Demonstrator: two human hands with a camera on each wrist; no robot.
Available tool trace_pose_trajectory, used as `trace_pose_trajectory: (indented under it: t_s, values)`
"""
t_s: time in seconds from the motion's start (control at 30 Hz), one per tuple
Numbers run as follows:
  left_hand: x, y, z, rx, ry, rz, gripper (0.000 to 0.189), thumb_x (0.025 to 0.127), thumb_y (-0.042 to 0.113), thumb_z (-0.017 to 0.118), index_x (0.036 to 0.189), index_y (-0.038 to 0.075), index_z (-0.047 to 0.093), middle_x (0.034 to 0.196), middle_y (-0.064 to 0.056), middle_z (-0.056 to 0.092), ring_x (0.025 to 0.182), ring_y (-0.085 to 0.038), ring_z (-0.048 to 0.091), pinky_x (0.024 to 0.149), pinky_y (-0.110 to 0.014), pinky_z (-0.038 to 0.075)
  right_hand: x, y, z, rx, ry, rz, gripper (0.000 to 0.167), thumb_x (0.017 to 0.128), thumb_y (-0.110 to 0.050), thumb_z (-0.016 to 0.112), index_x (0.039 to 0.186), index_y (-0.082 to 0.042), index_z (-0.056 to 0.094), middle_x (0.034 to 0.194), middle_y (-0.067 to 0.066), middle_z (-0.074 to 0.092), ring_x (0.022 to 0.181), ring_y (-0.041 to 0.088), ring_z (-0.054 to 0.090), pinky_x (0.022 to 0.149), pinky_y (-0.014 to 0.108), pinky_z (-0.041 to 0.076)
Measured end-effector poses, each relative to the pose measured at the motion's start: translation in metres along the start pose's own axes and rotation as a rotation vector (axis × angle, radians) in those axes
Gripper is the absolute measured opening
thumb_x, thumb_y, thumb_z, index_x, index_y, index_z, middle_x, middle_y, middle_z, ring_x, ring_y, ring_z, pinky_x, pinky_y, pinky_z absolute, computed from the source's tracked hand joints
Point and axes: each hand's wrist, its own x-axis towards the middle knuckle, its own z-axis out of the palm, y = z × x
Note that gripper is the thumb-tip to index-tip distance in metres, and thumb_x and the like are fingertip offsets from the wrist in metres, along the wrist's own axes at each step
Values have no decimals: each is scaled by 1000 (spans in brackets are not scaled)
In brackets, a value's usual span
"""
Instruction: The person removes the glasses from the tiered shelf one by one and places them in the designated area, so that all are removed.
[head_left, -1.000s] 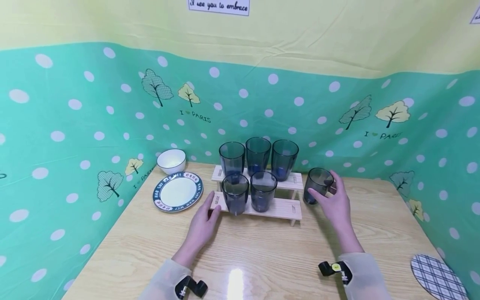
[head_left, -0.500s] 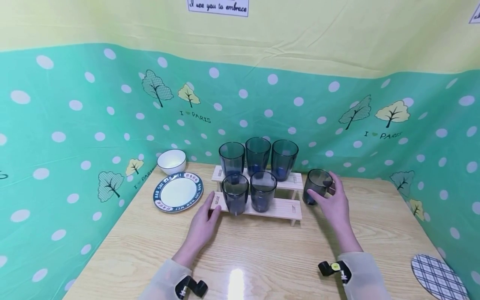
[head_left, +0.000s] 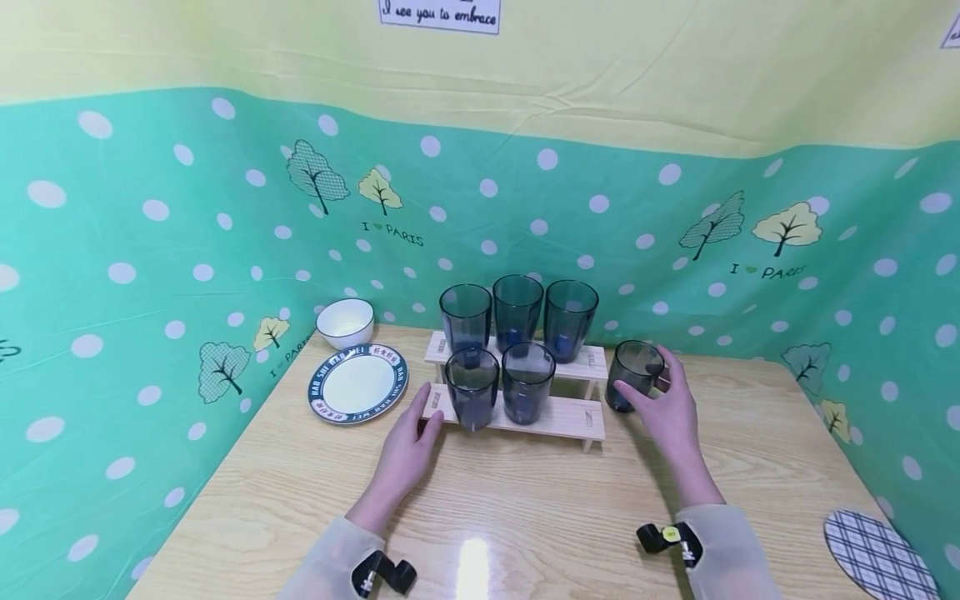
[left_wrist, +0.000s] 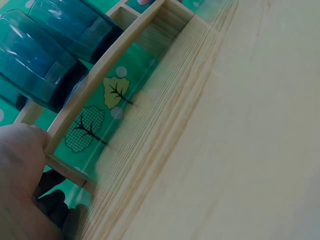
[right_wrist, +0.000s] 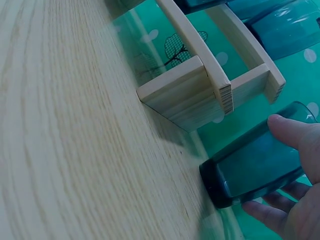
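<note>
The cup [head_left: 632,372] is in the right hand [head_left: 670,412], just past the thumb and a bit to its left. It is dark and see-through. It stands up straight, or nearly so, with its long way going up and down. Its mouth points up and its bottom is down by the table [head_left: 510,500]; I can't tell if they touch.

The right hand grips the cup from the right side. The thumb lies on the near side, and the other fingers reach round the right side, some of them low down. The arm comes in from the near right.

Left of the right hand is the front rack [head_left: 570,417], with two cups on it. The back rack [head_left: 591,362] is behind that and higher, with three cups. All five have their mouths up.

The left hand [head_left: 405,454] holds the left end of the front rack, thumb in front and pointing finger along the end. Its arm comes from the near left.

A plate [head_left: 358,384] is left of and past the left hand, with a bowl [head_left: 345,323] behind it. A checked mat [head_left: 879,554] is nearer than the right hand, off to its right.
</note>
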Motion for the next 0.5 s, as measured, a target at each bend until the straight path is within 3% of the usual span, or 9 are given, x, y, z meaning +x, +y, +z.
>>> trace_pose_trajectory:
  t_s: [0.5]
  values:
    - [0, 1, 0, -5, -6, -7, 65, 118, 32, 55, 174, 9, 32, 175, -18, 38, 160, -38, 37, 133, -56, 29, -1, 0, -3, 15, -48, 3, 107, 97, -33, 89, 178, -22, 20, 163, 32, 44, 144, 52, 51, 108, 64, 55]
